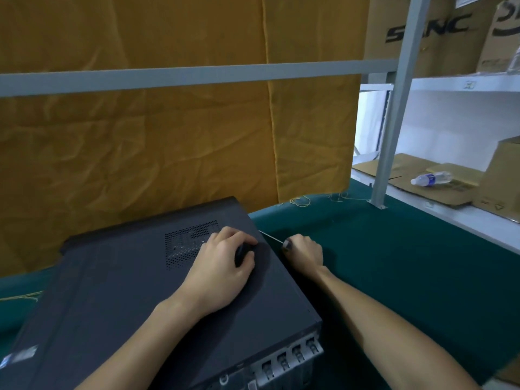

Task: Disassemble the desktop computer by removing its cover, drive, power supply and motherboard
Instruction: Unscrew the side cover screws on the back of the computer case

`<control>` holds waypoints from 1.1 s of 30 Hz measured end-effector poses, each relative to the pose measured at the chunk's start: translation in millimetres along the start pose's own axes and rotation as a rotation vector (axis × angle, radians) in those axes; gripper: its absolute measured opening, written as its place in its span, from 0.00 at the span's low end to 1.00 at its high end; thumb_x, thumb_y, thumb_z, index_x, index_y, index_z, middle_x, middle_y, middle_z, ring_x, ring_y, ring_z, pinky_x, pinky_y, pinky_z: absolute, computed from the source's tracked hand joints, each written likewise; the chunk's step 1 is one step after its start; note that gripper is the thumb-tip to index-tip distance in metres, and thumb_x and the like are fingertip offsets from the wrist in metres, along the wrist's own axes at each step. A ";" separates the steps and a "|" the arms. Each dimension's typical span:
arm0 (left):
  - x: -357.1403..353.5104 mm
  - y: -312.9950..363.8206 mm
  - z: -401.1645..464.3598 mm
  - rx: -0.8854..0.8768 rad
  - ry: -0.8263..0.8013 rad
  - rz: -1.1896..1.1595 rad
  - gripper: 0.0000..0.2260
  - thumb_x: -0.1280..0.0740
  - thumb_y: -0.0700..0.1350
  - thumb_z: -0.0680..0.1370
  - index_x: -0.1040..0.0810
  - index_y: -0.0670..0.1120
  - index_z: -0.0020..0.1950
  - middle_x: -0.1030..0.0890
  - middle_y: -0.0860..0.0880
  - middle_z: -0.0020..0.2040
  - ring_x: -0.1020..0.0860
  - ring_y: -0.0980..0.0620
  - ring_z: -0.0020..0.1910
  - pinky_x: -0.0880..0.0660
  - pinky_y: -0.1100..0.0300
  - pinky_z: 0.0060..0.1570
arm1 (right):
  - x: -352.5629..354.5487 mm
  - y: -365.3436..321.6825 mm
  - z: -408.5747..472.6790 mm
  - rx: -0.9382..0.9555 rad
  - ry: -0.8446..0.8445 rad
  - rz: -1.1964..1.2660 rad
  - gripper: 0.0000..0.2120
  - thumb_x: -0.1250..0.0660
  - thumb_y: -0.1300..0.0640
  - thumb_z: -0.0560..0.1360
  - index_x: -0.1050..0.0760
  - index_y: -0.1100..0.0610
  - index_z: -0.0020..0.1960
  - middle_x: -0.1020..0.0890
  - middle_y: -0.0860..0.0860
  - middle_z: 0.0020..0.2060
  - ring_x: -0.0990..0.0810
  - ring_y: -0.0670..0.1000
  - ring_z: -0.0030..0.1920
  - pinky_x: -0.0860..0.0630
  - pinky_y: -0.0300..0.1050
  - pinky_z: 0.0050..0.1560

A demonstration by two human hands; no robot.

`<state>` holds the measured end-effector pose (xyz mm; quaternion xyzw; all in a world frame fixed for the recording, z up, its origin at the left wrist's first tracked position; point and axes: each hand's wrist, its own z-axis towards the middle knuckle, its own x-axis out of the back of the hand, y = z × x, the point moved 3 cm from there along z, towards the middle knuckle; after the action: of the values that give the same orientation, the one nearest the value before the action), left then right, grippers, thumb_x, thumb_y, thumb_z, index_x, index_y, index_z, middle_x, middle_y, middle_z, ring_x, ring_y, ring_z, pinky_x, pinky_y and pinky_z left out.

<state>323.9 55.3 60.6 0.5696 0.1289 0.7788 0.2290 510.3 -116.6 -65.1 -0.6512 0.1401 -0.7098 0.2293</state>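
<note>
1. A wrinkled yellow-brown cloth (140, 136) hangs behind the counter (394, 263), crossed by a grey horizontal rail (197, 76).
2. The counter is covered in dark green fabric.
3. The desktop computer (126, 305) lies on its side on the left part of the counter, its dark cover (112, 291) still on and facing up. A perforated vent patch (185, 243) sits near the cover's far end, and the metal rear panel with slot brackets (289, 358) shows at the near right corner.
4. To the right stands a white shelf unit (450, 83) with a grey upright post (394, 108), holding cardboard boxes (422, 29) and flattened cardboard.
5. The left hand (225, 266) rests on the cover near its right edge, its grip curled around a small dark object (243, 253) I cannot identify.
6. The right hand (305, 250) is just beside the case's right edge, above the counter, its grip closed around the handle of a screwdriver (281, 242). The thin shaft points toward the case's upper right edge.
7. A plastic water bottle (430, 178) lies on its side on the cardboard on the lower shelf.
</note>
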 end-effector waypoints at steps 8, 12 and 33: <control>-1.5 -0.1 -1.1 -0.009 -0.015 0.029 0.12 0.38 0.49 0.83 0.24 0.56 0.65 0.27 0.58 0.62 0.30 0.54 0.61 0.32 0.54 0.65 | 14.1 -0.8 -10.4 -0.050 0.029 0.216 0.03 0.31 0.53 0.77 0.22 0.50 0.50 0.19 0.48 0.42 0.19 0.54 0.46 0.29 0.45 0.41; 2.4 7.6 -6.6 -0.018 -0.040 0.050 0.14 0.39 0.48 0.83 0.24 0.52 0.68 0.26 0.54 0.66 0.29 0.50 0.64 0.32 0.52 0.66 | 51.2 -24.2 -57.8 -0.093 0.106 0.639 0.08 0.28 0.53 0.76 0.21 0.58 0.44 0.19 0.47 0.36 0.21 0.47 0.35 0.29 0.37 0.32; 104.2 -59.1 -249.3 -0.044 0.201 -0.085 0.21 0.35 0.64 0.79 0.24 0.58 0.69 0.20 0.66 0.62 0.24 0.64 0.62 0.31 0.69 0.53 | 66.4 -184.3 -435.7 0.005 -0.449 0.863 0.13 0.40 0.50 0.84 0.18 0.53 0.53 0.23 0.55 0.30 0.28 0.51 0.23 0.33 0.39 0.22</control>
<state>74.7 173.7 40.4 0.4777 0.1581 0.8241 0.2601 50.1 -36.1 34.6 -0.6701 0.3427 -0.3921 0.5290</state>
